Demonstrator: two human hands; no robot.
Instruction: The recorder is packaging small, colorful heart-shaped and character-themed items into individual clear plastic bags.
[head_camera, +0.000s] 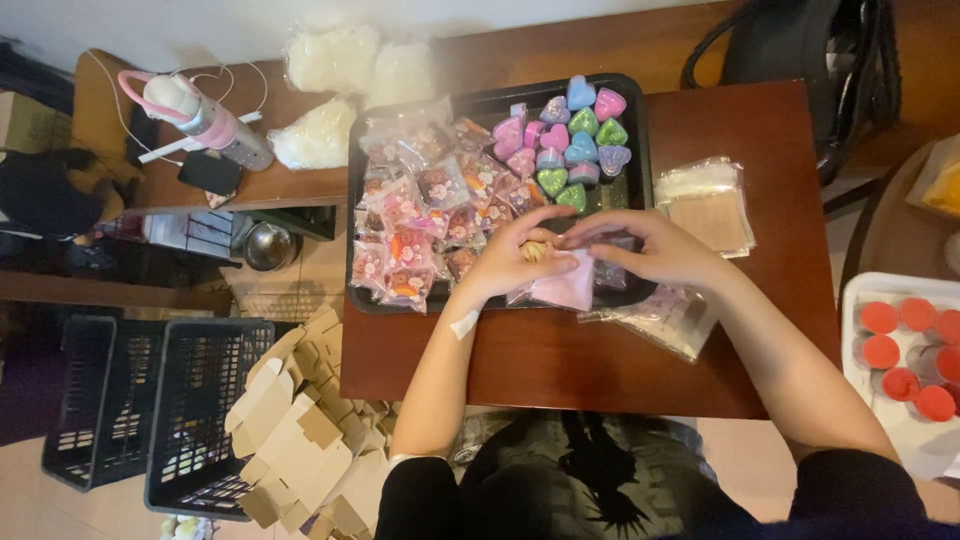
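Observation:
Both my hands meet over the front edge of a black tray (642, 130) on a dark red wooden table (760, 330). My left hand (510, 258) grips a small tan item at its fingertips and the top of a pink pouch (568, 285). My right hand (655, 248) pinches the same pouch from the right. In the tray lie several clear packets of pink and orange trinkets (410, 215) on the left and several coloured heart-shaped tins (578, 135) at the back right.
A stack of clear bags with tan cards (708, 205) lies right of the tray, more clear bags (665, 318) near the front. A white tray of red-lidded jars (905, 350) stands far right. Folded cardboard boxes (295, 435) and black crates (150, 400) sit on the floor left. A pink bottle (205, 120) rests on a side bench.

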